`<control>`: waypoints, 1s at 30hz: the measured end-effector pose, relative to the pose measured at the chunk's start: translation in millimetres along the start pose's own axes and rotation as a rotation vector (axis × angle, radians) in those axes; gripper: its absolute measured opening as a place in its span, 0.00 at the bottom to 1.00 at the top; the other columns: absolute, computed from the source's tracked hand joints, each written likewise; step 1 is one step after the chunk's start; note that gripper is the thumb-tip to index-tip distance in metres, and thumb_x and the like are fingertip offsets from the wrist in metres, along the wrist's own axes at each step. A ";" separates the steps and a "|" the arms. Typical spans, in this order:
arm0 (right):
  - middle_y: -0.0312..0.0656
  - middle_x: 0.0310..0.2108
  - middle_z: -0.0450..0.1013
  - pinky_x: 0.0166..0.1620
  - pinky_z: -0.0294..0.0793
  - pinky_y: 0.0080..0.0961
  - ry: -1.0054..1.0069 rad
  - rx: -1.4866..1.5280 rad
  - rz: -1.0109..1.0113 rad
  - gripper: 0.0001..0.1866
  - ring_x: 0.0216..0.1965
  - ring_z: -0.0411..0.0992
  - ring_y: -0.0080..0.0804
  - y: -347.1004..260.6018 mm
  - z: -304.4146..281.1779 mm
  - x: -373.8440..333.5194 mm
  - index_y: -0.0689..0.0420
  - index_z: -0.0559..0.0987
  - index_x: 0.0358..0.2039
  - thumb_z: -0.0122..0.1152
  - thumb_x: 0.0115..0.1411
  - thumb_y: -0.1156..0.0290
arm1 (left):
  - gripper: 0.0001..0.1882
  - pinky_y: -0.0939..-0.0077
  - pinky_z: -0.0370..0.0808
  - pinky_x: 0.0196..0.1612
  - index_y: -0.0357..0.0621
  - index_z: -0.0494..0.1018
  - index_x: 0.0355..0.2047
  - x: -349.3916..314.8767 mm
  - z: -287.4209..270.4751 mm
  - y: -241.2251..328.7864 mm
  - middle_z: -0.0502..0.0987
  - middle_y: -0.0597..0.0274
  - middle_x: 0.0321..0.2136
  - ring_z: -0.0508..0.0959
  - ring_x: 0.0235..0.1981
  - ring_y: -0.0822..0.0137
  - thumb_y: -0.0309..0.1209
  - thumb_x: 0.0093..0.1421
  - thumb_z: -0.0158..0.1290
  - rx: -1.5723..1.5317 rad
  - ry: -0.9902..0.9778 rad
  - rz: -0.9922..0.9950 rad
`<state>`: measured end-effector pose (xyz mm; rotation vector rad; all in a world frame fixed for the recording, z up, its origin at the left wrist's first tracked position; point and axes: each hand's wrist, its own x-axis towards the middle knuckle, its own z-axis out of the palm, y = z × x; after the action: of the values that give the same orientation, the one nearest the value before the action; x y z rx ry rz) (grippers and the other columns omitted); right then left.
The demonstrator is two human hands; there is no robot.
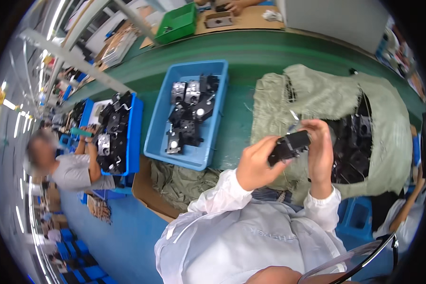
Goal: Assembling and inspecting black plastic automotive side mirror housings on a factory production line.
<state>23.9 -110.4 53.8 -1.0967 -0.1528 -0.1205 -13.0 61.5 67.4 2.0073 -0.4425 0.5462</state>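
My left hand point(257, 164) is closed on a black boxy plastic part point(289, 146), thumb below and fingers behind it, held up over the front edge of the bench. Beside the part's right end, my right hand point(320, 154) is raised with its fingers stretched and the tips curving toward the part. Whether it touches the part I cannot tell. A small shiny piece point(293, 126) shows near the right fingertips, slightly blurred. Under and behind both hands lies a green woven sack point(383, 161), with several black parts point(352, 146) showing in its opening.
A light-blue bin point(157, 137) with several black and silver parts stands on the green bench point(241, 102). Left of it is a darker blue bin point(135, 137), with another person point(73, 165) beside it. A cardboard box point(149, 199) holds woven cloth. Across the bench sits a green tray point(179, 23).
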 end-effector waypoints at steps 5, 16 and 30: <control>0.47 0.49 0.73 0.54 0.69 0.30 -0.129 -0.271 0.075 0.20 0.49 0.72 0.34 -16.3 -32.2 -9.9 0.65 0.73 0.49 0.45 0.70 0.60 | 0.18 0.65 0.75 0.33 0.35 0.75 0.38 -18.4 -85.7 -28.5 0.78 0.46 0.33 0.79 0.30 0.50 0.30 0.49 0.67 0.432 0.249 -0.207; 0.43 0.38 0.75 0.49 0.70 0.28 -0.167 -0.490 0.074 0.10 0.41 0.72 0.30 -28.7 -37.3 -15.5 0.65 0.76 0.37 0.52 0.65 0.70 | 0.16 0.58 0.71 0.48 0.36 0.78 0.44 -61.9 -152.1 -112.7 0.80 0.50 0.38 0.76 0.41 0.48 0.35 0.61 0.58 0.752 0.136 -0.446; 0.44 0.35 0.77 0.42 0.71 0.24 -0.032 -0.781 -0.013 0.05 0.36 0.75 0.32 -33.8 -71.2 -23.8 0.64 0.78 0.36 0.55 0.62 0.78 | 0.14 0.55 0.68 0.53 0.38 0.77 0.46 13.1 -66.1 -19.4 0.76 0.48 0.47 0.73 0.48 0.46 0.25 0.59 0.55 0.703 0.005 -0.116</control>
<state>-0.8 -188.7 47.1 -1.8768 -0.1441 -0.1810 -4.8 127.8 88.9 2.6775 -0.1271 0.6975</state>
